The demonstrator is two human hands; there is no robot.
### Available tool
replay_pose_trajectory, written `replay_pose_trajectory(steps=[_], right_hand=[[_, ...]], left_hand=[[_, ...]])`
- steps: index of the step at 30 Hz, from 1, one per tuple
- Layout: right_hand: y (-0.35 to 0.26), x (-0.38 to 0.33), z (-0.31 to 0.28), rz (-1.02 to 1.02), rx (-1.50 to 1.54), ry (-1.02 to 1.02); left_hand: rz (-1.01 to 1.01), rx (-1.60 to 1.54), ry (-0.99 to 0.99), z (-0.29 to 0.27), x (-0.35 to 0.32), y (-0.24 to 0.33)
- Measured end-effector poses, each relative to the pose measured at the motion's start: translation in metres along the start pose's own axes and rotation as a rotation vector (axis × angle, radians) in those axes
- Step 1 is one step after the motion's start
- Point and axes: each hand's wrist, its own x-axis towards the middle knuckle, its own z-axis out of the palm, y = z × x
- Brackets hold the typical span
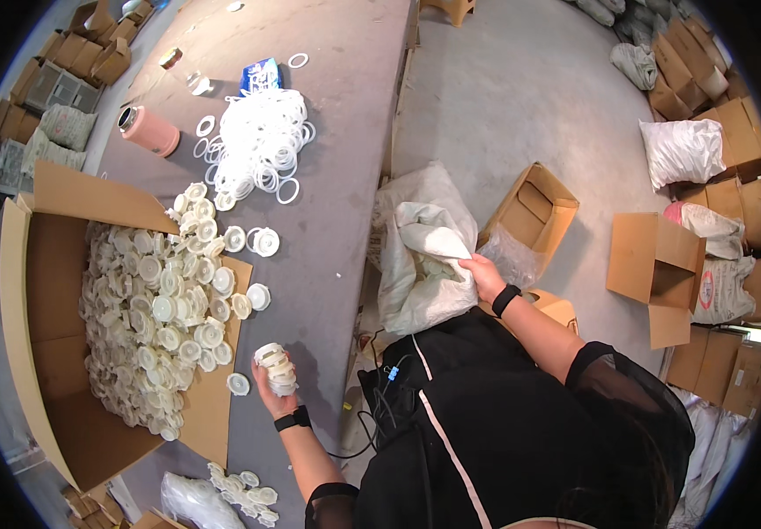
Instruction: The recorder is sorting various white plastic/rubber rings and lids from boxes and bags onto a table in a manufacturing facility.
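My left hand (273,390) grips a short stack of white plastic caps (276,367) just above the grey table (336,176), beside the open flap of a large cardboard box (41,291) heaped with several more white caps (155,309). My right hand (483,275) reaches off the table's right edge and holds the rim of a white woven sack (420,264) that stands on the floor against the table. Both wrists wear black bands.
A pile of white rings (261,141) lies further up the table, with a pink bottle (149,130) and a blue packet (261,75) nearby. Open cardboard boxes (534,212) (658,273) and filled sacks (684,150) stand on the concrete floor to the right.
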Motion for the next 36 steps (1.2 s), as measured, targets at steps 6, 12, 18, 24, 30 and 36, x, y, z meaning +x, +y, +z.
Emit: replay_pose_trajectory(steps=[6, 12, 18, 24, 30, 36], right_hand=[[0.001, 0.000, 0.006, 0.005, 0.018, -0.026], [0.007, 0.002, -0.001, -0.010, 0.022, -0.028], [0.017, 0.011, -0.005, 0.004, 0.060, -0.068], [0.012, 0.005, 0.001, 0.019, 0.013, -0.066], [0.004, -0.010, 0.015, 0.025, -0.014, -0.022], [0.009, -0.011, 0.017, -0.002, -0.048, 0.013]], left_hand=[[0.630, 0.925, 0.410, 0.000, 0.017, -0.020], [0.830, 1.531, 0.438, -0.019, -0.004, -0.035], [0.673, 1.265, 0.480, -0.047, -0.006, -0.036], [0.491, 0.878, 0.451, -0.051, -0.001, -0.018], [0.514, 1.050, 0.619, -0.081, -0.007, -0.011], [0.441, 1.540, 0.510, -0.104, -0.018, -0.020]])
